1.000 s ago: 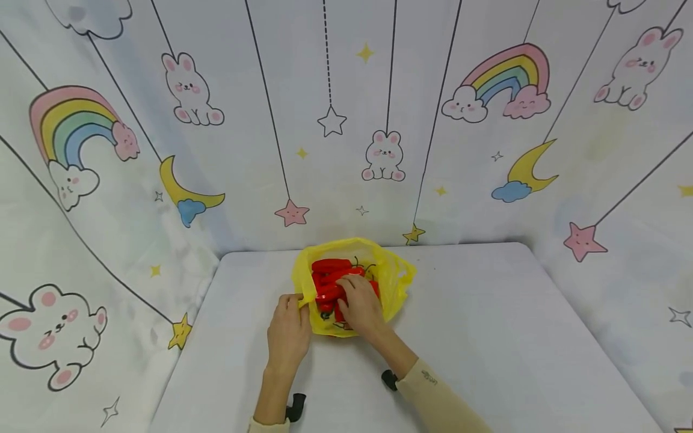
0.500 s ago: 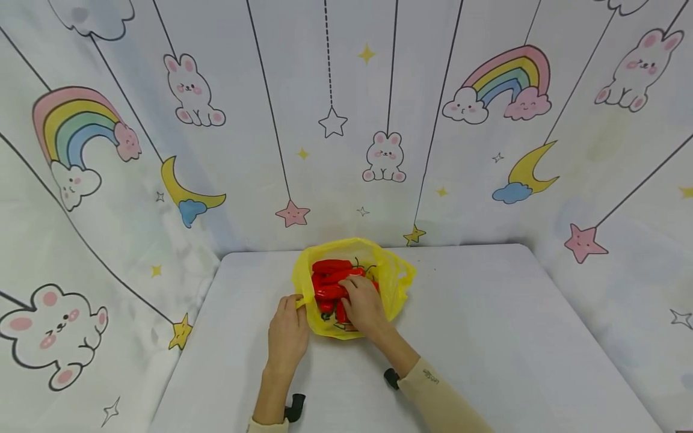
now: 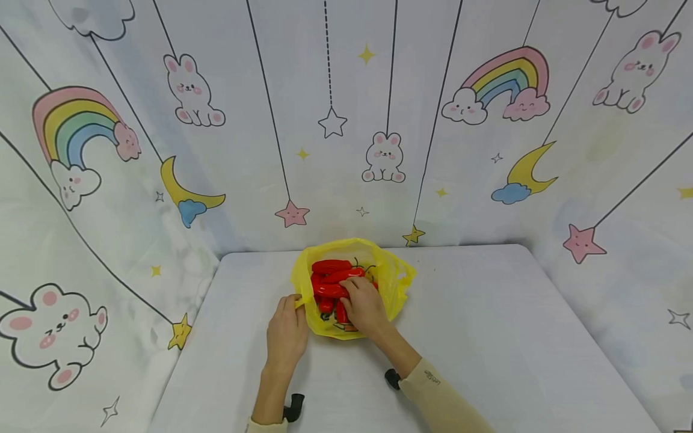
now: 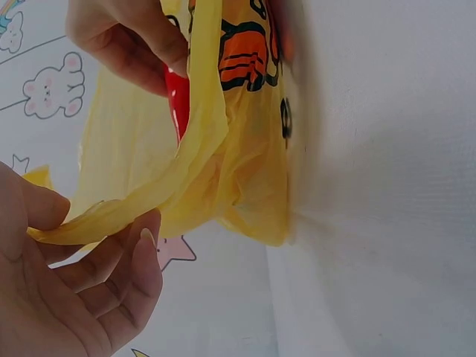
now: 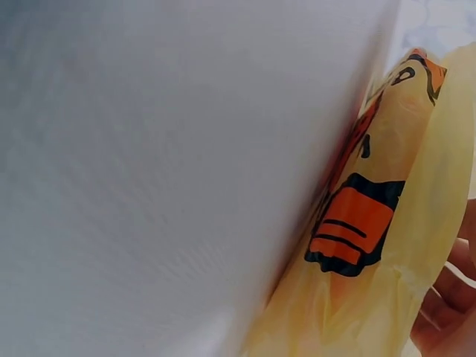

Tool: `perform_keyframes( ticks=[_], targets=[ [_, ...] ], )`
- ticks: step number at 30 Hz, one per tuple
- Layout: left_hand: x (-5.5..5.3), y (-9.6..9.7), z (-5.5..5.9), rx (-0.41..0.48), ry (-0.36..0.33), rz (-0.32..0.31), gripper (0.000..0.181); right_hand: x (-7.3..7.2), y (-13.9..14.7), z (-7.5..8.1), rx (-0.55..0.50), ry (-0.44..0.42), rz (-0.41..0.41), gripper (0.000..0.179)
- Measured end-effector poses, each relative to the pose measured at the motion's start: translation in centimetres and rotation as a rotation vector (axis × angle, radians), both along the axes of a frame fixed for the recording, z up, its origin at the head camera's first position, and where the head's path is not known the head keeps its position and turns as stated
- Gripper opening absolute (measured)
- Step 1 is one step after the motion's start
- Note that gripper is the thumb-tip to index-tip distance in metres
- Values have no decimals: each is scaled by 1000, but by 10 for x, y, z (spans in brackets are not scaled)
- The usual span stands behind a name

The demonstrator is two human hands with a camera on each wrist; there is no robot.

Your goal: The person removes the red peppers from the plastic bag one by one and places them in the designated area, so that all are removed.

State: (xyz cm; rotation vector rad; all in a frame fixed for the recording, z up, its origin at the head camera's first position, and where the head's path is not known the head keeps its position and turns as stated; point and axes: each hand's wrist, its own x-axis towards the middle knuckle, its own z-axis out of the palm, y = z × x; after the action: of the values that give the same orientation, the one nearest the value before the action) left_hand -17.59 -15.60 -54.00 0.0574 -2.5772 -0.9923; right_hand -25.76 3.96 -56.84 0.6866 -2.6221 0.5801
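Observation:
A yellow plastic bag [image 3: 392, 276] stands open-mouthed on the table, with several red chili peppers [image 3: 330, 266] inside. My left hand [image 3: 287, 331] pinches the bag's near-left rim between thumb and fingers; the left wrist view shows the rim [image 4: 126, 216] running through that grip. Inside the bag mouth, my right hand [image 3: 365, 307] holds the right end of a long red pepper [image 3: 330, 290] lying over the others. Its fingertips are partly hidden by the pile. In the right wrist view, the bag's printed side [image 5: 349, 223] partly covers the right fingers [image 5: 450, 297].
The white table [image 3: 487, 337] spreads to both sides of the bag. A white backdrop [image 3: 346, 180] with printed rabbits, stars and rainbows stands close behind the bag and along both sides.
The pepper under my right fingers has shifted slightly and lies more level. The bag's near rim has come down a little. My left hand still pinches the rim.

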Motion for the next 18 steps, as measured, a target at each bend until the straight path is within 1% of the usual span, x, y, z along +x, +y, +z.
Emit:
perform_keyframes(
  ticks=[9,18],
  targets=[
    [1,0,1,-9,9,5,29,4,4,10,0,-24,-36,43],
    [0,0,2,-7,-9,15,31,9,10,20,-32,-7,-56,45]
  ],
)
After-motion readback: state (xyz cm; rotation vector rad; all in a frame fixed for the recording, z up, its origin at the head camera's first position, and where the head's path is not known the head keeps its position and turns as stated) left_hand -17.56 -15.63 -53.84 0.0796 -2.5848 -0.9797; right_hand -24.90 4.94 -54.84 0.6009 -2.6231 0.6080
